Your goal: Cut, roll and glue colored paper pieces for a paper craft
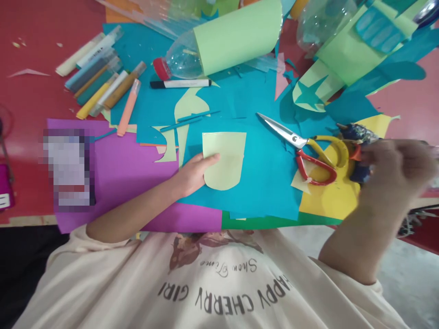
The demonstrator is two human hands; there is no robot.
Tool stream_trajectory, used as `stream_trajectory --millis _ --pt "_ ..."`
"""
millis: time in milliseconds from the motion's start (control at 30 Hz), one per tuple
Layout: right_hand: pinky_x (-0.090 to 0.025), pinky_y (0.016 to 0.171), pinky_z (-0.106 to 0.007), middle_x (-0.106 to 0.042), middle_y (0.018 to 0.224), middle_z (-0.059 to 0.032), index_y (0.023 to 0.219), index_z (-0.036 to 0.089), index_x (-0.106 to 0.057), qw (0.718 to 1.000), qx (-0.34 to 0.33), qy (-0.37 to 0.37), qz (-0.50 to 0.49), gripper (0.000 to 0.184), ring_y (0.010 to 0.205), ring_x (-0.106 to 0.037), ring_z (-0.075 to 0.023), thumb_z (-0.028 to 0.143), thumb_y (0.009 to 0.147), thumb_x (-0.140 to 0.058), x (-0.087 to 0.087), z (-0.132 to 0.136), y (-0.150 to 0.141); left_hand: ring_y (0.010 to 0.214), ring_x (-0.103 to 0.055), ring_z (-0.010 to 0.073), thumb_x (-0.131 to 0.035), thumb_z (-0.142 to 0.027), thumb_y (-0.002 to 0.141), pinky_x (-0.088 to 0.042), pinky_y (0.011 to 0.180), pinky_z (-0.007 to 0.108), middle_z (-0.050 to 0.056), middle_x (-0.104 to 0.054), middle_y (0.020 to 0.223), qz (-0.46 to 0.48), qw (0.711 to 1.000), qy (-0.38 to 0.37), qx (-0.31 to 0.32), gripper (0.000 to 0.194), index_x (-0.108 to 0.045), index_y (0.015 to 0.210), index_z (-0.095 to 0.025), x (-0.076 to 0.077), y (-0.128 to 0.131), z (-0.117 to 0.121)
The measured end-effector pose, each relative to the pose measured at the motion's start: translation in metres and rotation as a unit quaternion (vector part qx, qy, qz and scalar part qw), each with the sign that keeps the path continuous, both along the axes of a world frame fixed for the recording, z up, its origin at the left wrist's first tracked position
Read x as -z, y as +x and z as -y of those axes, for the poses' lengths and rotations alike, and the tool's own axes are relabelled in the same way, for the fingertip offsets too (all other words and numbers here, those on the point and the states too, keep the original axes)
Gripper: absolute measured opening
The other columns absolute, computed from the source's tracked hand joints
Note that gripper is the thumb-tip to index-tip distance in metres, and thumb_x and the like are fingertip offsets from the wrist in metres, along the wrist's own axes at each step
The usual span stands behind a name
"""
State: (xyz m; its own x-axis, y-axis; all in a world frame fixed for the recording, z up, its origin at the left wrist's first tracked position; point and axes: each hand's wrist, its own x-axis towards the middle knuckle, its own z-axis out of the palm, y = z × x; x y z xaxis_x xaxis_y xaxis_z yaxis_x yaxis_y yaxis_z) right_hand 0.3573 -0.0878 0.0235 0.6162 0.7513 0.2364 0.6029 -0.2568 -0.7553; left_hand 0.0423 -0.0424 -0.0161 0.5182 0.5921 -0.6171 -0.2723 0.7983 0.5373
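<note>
My left hand (195,174) grips a pale green paper cutout (226,162) by its left edge, thumb on top. The piece has a straight top and a rounded bottom, and it is over a blue sheet (267,192). Far to the right, my right hand (399,164) is smeared by motion, so its fingers cannot be made out. Beside its fingertips is a dark blue object with an orange part (359,153), partly hidden by the hand. Scissors (302,148) with red and yellow handles lie between my hands, blades slightly apart.
A plastic bottle (181,57) with a red cap and green paper wrap lies at the back. Several markers (103,77) lie at left. A pixelated rectangular object (68,169) rests on purple paper (137,183). Paper scraps and another decorated green piece (350,55) are at back right.
</note>
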Motion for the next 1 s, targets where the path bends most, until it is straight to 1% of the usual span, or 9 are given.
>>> stream_trajectory --millis 100,200,333,500,633,700,800,867,1000 --pt "-0.043 0.050 -0.029 -0.066 0.067 -0.0047 0.076 0.018 -0.071 0.933 -0.268 -0.135 -0.200 0.024 0.055 -0.056 -0.0127 0.037 0.085 -0.059 -0.008 -0.007 -0.057 0.123 -0.060 0.0355 -0.080 -0.042 0.071 -0.049 0.104 0.048 0.011 -0.072 0.121 -0.009 1.000 -0.001 0.002 0.043 -0.072 0.105 -0.016 0.000 0.001 0.000" --pt "-0.044 0.049 -0.025 -0.065 0.071 -0.0032 0.082 0.017 -0.068 0.842 -0.396 -0.189 -0.314 0.035 0.058 -0.058 -0.0115 0.052 0.085 -0.062 -0.002 -0.018 -0.099 0.117 -0.064 0.0347 -0.077 -0.042 0.074 -0.051 0.102 0.048 0.010 -0.074 0.114 -0.024 1.000 0.004 0.007 0.040 -0.072 0.104 -0.016 0.002 0.002 0.000" --pt "-0.037 0.046 -0.021 -0.050 0.061 0.0037 0.075 0.018 -0.055 0.788 -0.424 -0.202 -0.399 0.042 0.052 -0.046 -0.0067 0.058 0.080 -0.067 0.015 -0.035 -0.127 0.112 -0.067 0.0341 -0.077 -0.053 0.071 -0.054 0.097 0.048 0.008 -0.076 0.106 -0.023 0.999 0.033 0.027 0.046 -0.071 0.103 -0.019 0.004 -0.004 -0.004" --pt "-0.041 0.048 -0.020 -0.064 0.082 -0.0015 0.099 0.018 -0.065 0.777 -0.420 -0.177 -0.435 0.040 0.064 -0.054 -0.0094 0.052 0.079 -0.070 0.027 -0.048 -0.136 0.108 -0.069 0.0330 -0.069 -0.069 0.072 -0.059 0.087 0.044 0.008 -0.076 0.099 -0.035 0.989 0.095 0.108 0.058 -0.069 0.106 -0.022 0.003 -0.018 -0.013" --pt "-0.046 0.044 -0.020 -0.068 0.082 -0.0017 0.108 0.019 -0.066 0.777 -0.406 -0.175 -0.448 0.040 0.062 -0.061 -0.0119 0.048 0.081 -0.069 0.033 -0.053 -0.129 0.095 -0.072 0.0267 -0.056 -0.079 0.075 -0.060 0.077 0.038 0.007 -0.075 0.097 -0.081 0.953 0.268 0.114 0.066 -0.065 0.109 -0.023 0.001 -0.029 -0.028" --pt "-0.053 0.050 -0.024 -0.072 0.087 -0.0028 0.112 0.021 -0.066 0.773 -0.409 -0.177 -0.451 0.042 0.071 -0.068 -0.0160 0.047 0.080 -0.069 0.034 -0.056 -0.123 0.089 -0.071 0.0212 -0.047 -0.074 0.084 -0.058 0.077 0.035 0.005 -0.073 0.096 -0.183 0.892 0.410 0.041 0.058 -0.065 0.104 -0.023 0.000 -0.038 -0.040" --pt "-0.062 0.067 -0.031 -0.074 0.093 -0.0037 0.111 0.021 -0.067 0.775 -0.404 -0.179 -0.452 0.042 0.085 -0.072 -0.0207 0.046 0.078 -0.072 0.034 -0.059 -0.115 0.088 -0.066 0.0176 -0.057 -0.055 0.089 -0.053 0.086 0.037 0.002 -0.071 0.093 -0.385 0.700 0.601 -0.022 0.032 -0.065 0.097 -0.024 0.003 -0.059 -0.060" --pt "-0.063 0.073 -0.034 -0.075 0.093 -0.0039 0.107 0.020 -0.068 0.777 -0.399 -0.175 -0.454 0.041 0.089 -0.073 -0.0222 0.046 0.077 -0.074 0.034 -0.060 -0.113 0.086 -0.063 0.0197 -0.064 -0.049 0.085 -0.052 0.084 0.040 0.002 -0.068 0.086 -0.456 0.599 0.658 0.010 0.025 -0.065 0.089 -0.025 0.008 -0.073 -0.070" --pt "-0.064 0.075 -0.037 -0.076 0.095 -0.0041 0.109 0.020 -0.068 0.776 -0.404 -0.181 -0.449 0.045 0.093 -0.074 -0.0248 0.049 0.076 -0.074 0.033 -0.059 -0.113 0.087 -0.060 0.0242 -0.072 -0.049 0.079 -0.051 0.084 0.044 0.005 -0.064 0.085 -0.485 0.568 0.661 0.072 0.027 -0.062 0.086 -0.025 0.018 -0.085 -0.078"
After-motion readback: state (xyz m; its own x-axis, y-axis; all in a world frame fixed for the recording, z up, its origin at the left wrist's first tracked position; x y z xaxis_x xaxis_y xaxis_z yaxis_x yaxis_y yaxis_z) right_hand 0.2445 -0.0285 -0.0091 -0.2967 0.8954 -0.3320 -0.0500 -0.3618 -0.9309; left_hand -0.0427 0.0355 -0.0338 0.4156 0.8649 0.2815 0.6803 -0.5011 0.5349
